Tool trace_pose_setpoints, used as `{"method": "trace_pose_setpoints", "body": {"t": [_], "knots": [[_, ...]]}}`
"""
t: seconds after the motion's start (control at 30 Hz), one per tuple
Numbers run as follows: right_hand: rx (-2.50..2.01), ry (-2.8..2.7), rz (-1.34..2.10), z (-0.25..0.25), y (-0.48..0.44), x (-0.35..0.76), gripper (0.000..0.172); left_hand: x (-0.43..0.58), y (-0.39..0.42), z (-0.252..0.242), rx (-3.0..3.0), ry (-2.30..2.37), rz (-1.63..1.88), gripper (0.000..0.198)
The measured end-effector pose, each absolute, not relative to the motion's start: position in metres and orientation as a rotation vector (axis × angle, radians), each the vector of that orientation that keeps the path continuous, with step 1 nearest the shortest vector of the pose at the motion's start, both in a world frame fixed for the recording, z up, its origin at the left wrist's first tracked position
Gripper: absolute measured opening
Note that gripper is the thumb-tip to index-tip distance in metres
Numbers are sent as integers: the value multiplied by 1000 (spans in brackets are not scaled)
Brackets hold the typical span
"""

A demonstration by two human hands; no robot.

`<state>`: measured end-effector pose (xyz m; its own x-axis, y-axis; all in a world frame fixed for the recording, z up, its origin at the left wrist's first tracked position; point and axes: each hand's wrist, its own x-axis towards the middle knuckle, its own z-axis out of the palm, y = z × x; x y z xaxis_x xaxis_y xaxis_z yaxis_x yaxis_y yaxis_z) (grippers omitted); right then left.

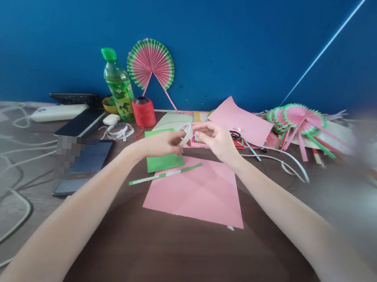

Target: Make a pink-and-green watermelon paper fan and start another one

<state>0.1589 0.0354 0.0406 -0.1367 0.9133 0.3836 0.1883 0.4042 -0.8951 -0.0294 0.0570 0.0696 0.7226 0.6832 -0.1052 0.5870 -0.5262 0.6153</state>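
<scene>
My left hand (163, 144) is closed around a white roll of tape (186, 136), held up above the papers. My right hand (216, 139) has its thumb and fingers pinched at the roll's right edge; whether a loose end of tape is between them I cannot tell. Below lies a large pink sheet of paper (199, 191) with faint creases. A smaller green sheet (164, 161) sits partly under my left hand. Across both papers rests a thin green-and-white strip (166, 173).
A round pink-and-green paper fan (152, 63) leans on the blue wall, near a green bottle (118, 84) and a red cylinder (143, 111). More folded fans (300, 119), scissors (234, 134) and another pink sheet (243, 120) lie rightward. Phones, a tablet (84, 170) and cables occupy the left.
</scene>
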Motion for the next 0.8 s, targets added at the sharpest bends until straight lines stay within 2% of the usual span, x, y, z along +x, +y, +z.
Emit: {"method": "trace_pose_setpoints", "body": {"t": [0.13,0.33,0.6,0.8], "knots": [[-1002,-1587,830,39,37,160,13,-29,58,69,2228,891,191,25],[-1052,-1589,749,39,38,161,16,-31,62,65,2183,828,213,31],[-1062,-1634,642,38,36,160,12,-30,61,65,2144,833,225,9],[-1049,-1626,668,37,38,160,8,-29,60,66,2141,857,244,14]]}}
